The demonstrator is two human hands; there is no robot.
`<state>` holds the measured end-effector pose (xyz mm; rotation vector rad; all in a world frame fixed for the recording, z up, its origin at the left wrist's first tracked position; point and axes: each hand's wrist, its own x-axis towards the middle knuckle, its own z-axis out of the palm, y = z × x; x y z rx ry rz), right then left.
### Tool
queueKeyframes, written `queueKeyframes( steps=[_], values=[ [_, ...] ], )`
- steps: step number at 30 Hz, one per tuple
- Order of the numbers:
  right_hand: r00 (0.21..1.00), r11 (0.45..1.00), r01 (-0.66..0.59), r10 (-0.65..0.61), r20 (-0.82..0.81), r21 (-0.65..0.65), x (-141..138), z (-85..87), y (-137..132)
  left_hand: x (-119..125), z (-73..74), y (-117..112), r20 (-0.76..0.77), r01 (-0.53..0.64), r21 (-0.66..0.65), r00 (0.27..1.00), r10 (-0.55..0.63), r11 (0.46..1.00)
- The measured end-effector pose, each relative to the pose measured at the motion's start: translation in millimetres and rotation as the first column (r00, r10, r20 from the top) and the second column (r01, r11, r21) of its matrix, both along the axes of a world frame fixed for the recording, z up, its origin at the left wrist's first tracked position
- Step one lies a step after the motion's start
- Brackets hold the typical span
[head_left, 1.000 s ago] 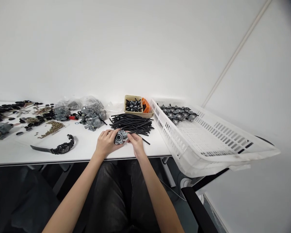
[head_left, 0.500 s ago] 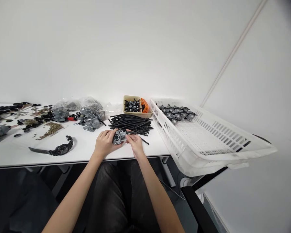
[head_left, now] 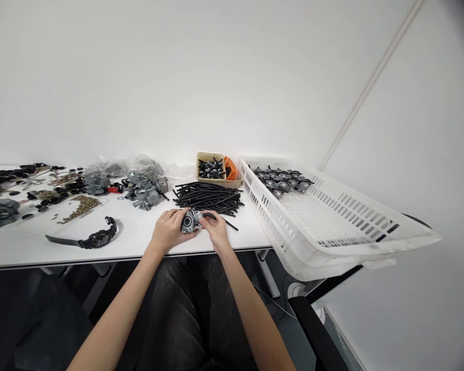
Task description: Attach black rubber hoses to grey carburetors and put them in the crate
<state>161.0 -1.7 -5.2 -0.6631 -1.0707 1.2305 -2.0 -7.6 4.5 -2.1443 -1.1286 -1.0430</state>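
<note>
A small grey metal carburetor with a round dark bore is held just above the table's front part. My left hand is closed around its left side. At its right side, my right hand pinches a short black rubber hose where it meets the carburetor; the exact joint is hidden by the fingers. Right behind both hands lies a pile of black rubber hoses, with one loose hose sticking out to the right.
A white plastic crate on the right holds several carburetors with hoses. Behind the hose pile stands a beige tray of small parts beside an orange basket. Leftward lie more carburetors, brass fittings and a black wristwatch.
The carburetor has turned slightly and shifted a little to the right in my hands. The black hose now curves down more at my right fingers.
</note>
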Motion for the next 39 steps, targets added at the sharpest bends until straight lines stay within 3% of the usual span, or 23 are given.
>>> queueKeyframes(
  steps=[11, 20, 24, 39],
  values=[
    [0.997, 0.999, 0.038, -0.036, 0.065, -0.018, -1.3, 1.2, 0.3, 2.9, -2.4, 1.7, -0.085, 0.037, 0.038, 0.996, -0.034, 0.999],
    [0.998, 0.996, -0.07, 0.07, -0.008, -0.063, 1.9, 3.8, 0.0, 2.6, 1.0, -1.2, 0.06, -0.067, 0.001, 0.996, 0.067, 0.998],
    [0.998, 0.995, -0.059, 0.055, -0.041, -0.087, 1.4, 3.3, -1.1, 2.4, 2.8, -2.8, 0.082, -0.081, -0.002, 0.993, 0.081, 0.997],
    [0.998, 0.999, -0.052, 0.052, 0.046, 0.007, 1.5, -3.2, 0.5, 2.4, 3.8, -2.7, 0.006, -0.018, -0.001, 1.0, 0.018, 1.0]
  ],
)
